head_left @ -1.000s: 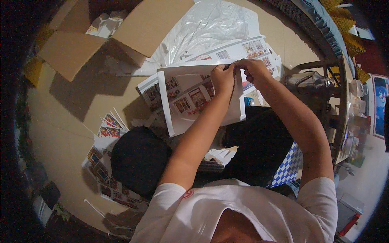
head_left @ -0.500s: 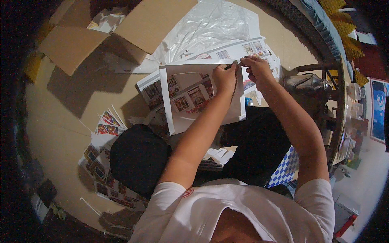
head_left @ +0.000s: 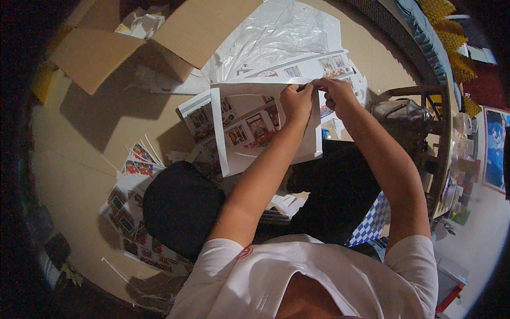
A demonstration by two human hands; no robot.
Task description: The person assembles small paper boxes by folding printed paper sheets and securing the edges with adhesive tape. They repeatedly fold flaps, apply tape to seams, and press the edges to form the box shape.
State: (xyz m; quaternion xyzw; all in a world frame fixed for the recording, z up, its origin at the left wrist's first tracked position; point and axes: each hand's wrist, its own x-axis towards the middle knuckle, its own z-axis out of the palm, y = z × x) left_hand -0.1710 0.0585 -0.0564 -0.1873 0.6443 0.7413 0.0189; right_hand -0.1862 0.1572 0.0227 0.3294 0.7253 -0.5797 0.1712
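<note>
"White card frame [head_left: 218, 130], where is it?"
"Held above printed sheets [head_left: 199, 119] on the floor [head_left: 69, 170]. Fingers of the left hand [head_left: 296, 103] pinch its far-right corner, probably steadying it; those of the right hand [head_left: 340, 95] bunch there, pinching or not, I can't tell."
"And around?"
"Beige floor; open cardboard box [head_left: 93, 56] far left, metal kettle [head_left: 404, 110] near the floor's right edge."

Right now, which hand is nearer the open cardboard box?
Left. In view, the left hand is right of and below the cardboard box; the right hand is beside it, farther right.
</note>
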